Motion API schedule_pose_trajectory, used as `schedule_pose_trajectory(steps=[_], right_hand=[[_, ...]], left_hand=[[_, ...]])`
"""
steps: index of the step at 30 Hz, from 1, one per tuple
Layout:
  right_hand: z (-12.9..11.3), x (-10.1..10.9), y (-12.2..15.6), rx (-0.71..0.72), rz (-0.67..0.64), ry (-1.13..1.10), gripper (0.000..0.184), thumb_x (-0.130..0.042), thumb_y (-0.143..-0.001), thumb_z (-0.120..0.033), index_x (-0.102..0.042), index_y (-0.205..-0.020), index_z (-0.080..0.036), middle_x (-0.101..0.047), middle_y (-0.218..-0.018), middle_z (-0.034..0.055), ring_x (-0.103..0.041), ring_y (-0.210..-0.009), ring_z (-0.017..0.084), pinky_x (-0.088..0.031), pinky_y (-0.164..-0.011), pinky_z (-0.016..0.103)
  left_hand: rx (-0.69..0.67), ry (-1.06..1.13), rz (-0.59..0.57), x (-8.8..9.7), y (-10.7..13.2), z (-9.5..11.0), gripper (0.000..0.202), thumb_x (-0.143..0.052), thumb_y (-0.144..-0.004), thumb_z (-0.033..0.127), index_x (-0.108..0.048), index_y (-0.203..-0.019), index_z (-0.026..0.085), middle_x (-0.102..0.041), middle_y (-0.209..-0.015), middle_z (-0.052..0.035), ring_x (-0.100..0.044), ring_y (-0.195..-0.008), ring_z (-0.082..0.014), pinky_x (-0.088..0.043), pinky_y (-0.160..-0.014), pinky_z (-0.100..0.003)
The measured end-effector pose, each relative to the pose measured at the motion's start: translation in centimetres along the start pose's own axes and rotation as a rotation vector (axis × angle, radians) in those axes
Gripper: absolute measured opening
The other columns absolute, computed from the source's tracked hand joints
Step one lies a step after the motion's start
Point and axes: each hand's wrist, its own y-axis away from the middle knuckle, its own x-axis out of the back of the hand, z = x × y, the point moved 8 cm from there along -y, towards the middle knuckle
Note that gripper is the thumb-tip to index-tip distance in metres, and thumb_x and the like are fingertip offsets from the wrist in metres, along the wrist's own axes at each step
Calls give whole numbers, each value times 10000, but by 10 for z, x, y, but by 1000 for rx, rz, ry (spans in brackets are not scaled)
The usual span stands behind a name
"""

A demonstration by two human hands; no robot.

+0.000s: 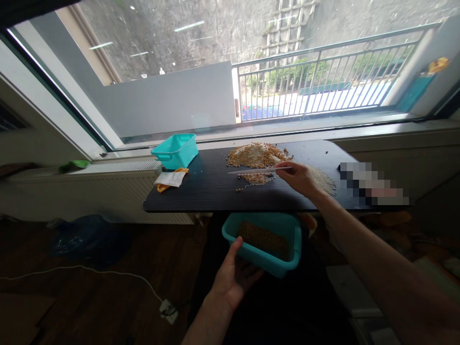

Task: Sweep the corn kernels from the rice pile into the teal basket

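Observation:
My left hand [233,283] grips the near side of a teal plastic basin [225,229], thumb over the rim and fingers underneath. Inside the basin lie brown-yellow beans [264,237]. My right hand [299,179] pinches one end of a long, thin white strip [251,170]; its exact kind is unclear. The strip points left above the dark table [212,184], over a small patch of mixed beans and white grains [257,179]. Behind it rises a larger mixed pile of beans and grains [257,154]. White grains [323,179] spread beside my right wrist.
Another teal basket [176,153] stands at the table's left back, with a white and orange cloth [171,178] before it. A blurred-out object [373,184] lies at the right end. A radiator [118,191], window and railing [316,86] are beyond; a power strip [168,310] is on the floor.

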Motion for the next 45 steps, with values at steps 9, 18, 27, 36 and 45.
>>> schedule_pose_trajectory(steps=[9,18,27,36,45], right_hand=[[-2,3,3,38,-27,28,211,-652,-711,-364,-729,-826,-205,-691,-701,5,-608,-633,134,-468,-594,250],[-5,5,8,40,-28,39,240,-656,-707,-395,-726,-838,-206,-692,-697,7,-598,-621,136,-467,-583,255],[-3,5,9,22,-21,34,233,-677,-693,-385,-731,-835,-208,-689,-690,2,-591,-622,133,-456,-562,246],[-24,7,8,18,66,-37,193,-691,-675,-340,-716,-807,-200,-698,-740,11,-610,-683,146,-496,-673,290],[-49,-39,22,-27,-67,-187,232,-699,-682,-389,-701,-811,-196,-667,-666,4,-612,-632,142,-511,-623,283]], left_hand=[[-24,28,0,0,5,9,547,-637,-836,470,-540,-1249,124,-654,-1089,-168,-656,-970,-278,-531,-870,-411],[-53,64,39,16,11,27,571,-644,-835,450,-508,-1275,113,-629,-1140,-174,-641,-1031,-298,-533,-892,-434],[-69,63,60,24,18,41,575,-603,-849,479,-502,-1282,114,-622,-1156,-181,-634,-1051,-305,-534,-901,-438],[-58,44,39,19,13,39,593,-601,-849,473,-489,-1301,106,-620,-1158,-169,-635,-1034,-292,-530,-904,-419],[-50,26,4,14,10,38,611,-590,-853,487,-498,-1298,80,-625,-1168,-180,-629,-1063,-292,-508,-939,-409]])
